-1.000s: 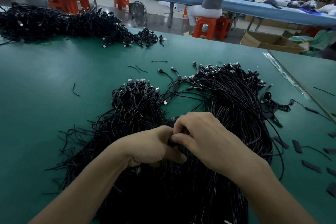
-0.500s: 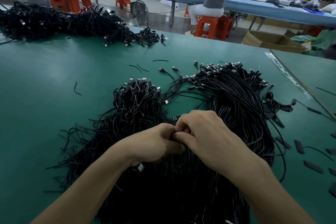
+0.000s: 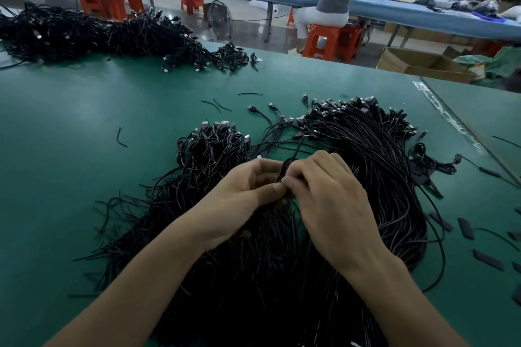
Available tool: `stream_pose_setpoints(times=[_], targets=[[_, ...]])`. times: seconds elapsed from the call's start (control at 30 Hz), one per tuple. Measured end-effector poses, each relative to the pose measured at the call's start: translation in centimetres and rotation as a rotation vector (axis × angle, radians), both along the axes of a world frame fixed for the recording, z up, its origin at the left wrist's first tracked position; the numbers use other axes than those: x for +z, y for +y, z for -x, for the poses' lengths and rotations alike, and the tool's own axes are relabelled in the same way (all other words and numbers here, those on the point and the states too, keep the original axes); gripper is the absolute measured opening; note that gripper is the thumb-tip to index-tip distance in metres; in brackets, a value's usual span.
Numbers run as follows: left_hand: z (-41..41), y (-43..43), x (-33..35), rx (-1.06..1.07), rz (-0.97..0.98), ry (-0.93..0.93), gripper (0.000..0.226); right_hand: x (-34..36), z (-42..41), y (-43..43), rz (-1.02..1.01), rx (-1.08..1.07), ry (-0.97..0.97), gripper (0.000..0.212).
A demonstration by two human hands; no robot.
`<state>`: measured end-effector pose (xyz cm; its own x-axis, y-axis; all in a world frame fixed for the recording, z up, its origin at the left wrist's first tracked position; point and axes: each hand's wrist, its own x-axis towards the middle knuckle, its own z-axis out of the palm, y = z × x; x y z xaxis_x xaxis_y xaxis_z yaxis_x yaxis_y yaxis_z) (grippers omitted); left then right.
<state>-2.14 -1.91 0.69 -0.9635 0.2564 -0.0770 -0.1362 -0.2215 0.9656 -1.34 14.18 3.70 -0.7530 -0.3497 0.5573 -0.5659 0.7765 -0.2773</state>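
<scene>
Your hands have loosened out of that tight knot of half a second ago. The left hand (image 3: 245, 194) and right hand (image 3: 329, 205) now sit a touch apart, and a single black cable (image 3: 291, 156) shows between them where none showed before. That reads to me as one lead worked free of the heap (image 3: 380, 172), so the picking-out looks under way, not finished.

Your left thumb and fingers curl round the cable's near end, and your right fingertips pinch it just beside them. Both hands hold it above the middle of the heap on the green table (image 3: 70, 135). Its long axis runs away from you, leaning slightly right. The far end points toward the plugs (image 3: 338, 110) at the heap's far edge, and the near end is hidden in your grip.
</scene>
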Motion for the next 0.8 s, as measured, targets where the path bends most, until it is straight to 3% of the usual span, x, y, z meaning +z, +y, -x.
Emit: stream_pose_setpoints(times=[0.17, 0.23, 0.33, 0.43, 0.6, 0.7, 0.8], targets=[[-0.1, 0.5, 0.2, 0.397, 0.587, 0.394, 0.022, -1.1, 0.4, -0.2, 0.161, -0.035, 0.163, 0.013], [0.1, 0.6, 0.5, 0.428, 0.688, 0.500, 0.021, -1.1, 0.6, -0.2, 0.209, -0.018, 0.207, 0.016], [0.0, 1.1, 0.6, 0.269, 0.533, 0.417, 0.031, -0.9, 1.0, -0.2, 0.275, 0.012, 0.277, 0.017], [-0.3, 1.8, 0.7, 0.229, 0.249, 0.328, 0.025, -0.9, 0.8, -0.7, 0.403, 0.032, 0.272, 0.016], [-0.6, 2.7, 1.1, 0.220, -0.069, 0.324, 0.031, -1.1, -0.2, -1.7, 0.736, 0.108, 0.012, 0.008], [-0.8, 1.8, 1.7, 0.171, -0.322, 0.247, 0.041, -0.8, -0.4, -1.8, 0.783, 0.186, -0.115, 0.009], [-0.8, 1.1, 2.2, 0.202, -0.357, 0.303, 0.026, -0.9, -0.6, -1.7, 0.799, 0.244, -0.262, 0.012]])
